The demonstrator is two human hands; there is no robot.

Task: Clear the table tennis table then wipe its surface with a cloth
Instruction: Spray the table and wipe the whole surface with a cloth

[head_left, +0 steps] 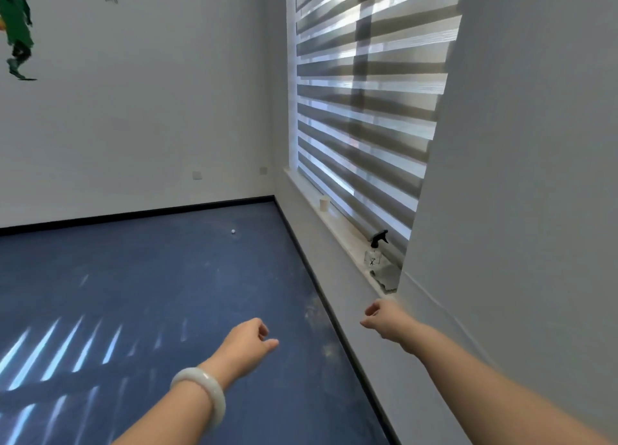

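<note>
One view only, from the head camera, and the table tennis table does not show in it. What shows of the task's things is a grey cloth [386, 275] lying crumpled on the near end of the windowsill [341, 230], tucked against the wall corner, with a clear spray bottle [375, 250] standing just beside it on the far side. The right hand [379, 317] hangs just below the sill edge, near the cloth but not touching it, fingers loosely curled and holding nothing. The left hand [249, 339], with a pale bangle [200, 391] on its wrist, is out over the blue floor [133, 277], fingers also loosely curled and holding nothing.

The cloth looks soft and light, so it should bunch up readily; a pinch anywhere on its near, exposed fold ought to lift it. The bottle looks light but may tip if the cloth drags against it.

Room is tight at the corner: the wall closes in on the right and the blind [368, 110] hangs behind. Approach from the left, floor side, is open. Farther along the sill stands a paper cup [324, 204], and a small white ball [233, 231] lies on the floor, well apart.
</note>
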